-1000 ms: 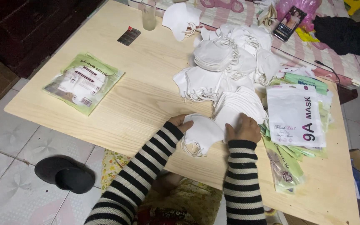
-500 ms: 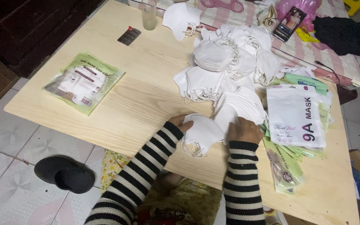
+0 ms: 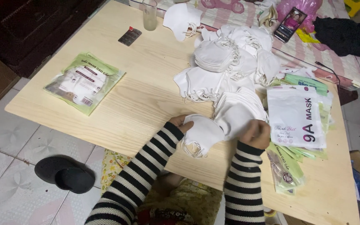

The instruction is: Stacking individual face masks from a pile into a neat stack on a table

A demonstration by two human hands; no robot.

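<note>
At the lower left of the frame a pair of black slippers (image 3: pixel 64 174) lies on the pale tiled floor, just off the edge of the light wooden table (image 3: pixel 146 104). On the left part of the table rests a flat green and white plastic packet (image 3: pixel 84 82), well apart from everything else. Above it, toward the top of the frame, a small dark rectangular card (image 3: pixel 129 36) lies near a clear drinking glass (image 3: pixel 149 14).

In the lower middle, the person's left hand (image 3: pixel 181 123), coming out of a black and white striped sleeve, has its fingers curled around the left edge of a small stack of white cloth face masks (image 3: pixel 203 133), whose ear loops hang toward the table's near edge. The stack sits on the table between the 2 hands. Just right of it, the right hand (image 3: pixel 256 132) is closed, fingers pinching the corner of a white mask (image 3: pixel 237 118) that lies on top of a fanned stack of white masks (image 3: pixel 242 104).

Above these, in the upper middle, a big loose heap of white masks (image 3: pixel 230 58) spreads across the table. To the right, a white printed pouch (image 3: pixel 296 116) tops a pile of green packets (image 3: pixel 290 164). In the upper right a phone (image 3: pixel 290 18) and a black cloth (image 3: pixel 340 35) rest on a pink striped bed cover (image 3: pixel 346 71).
</note>
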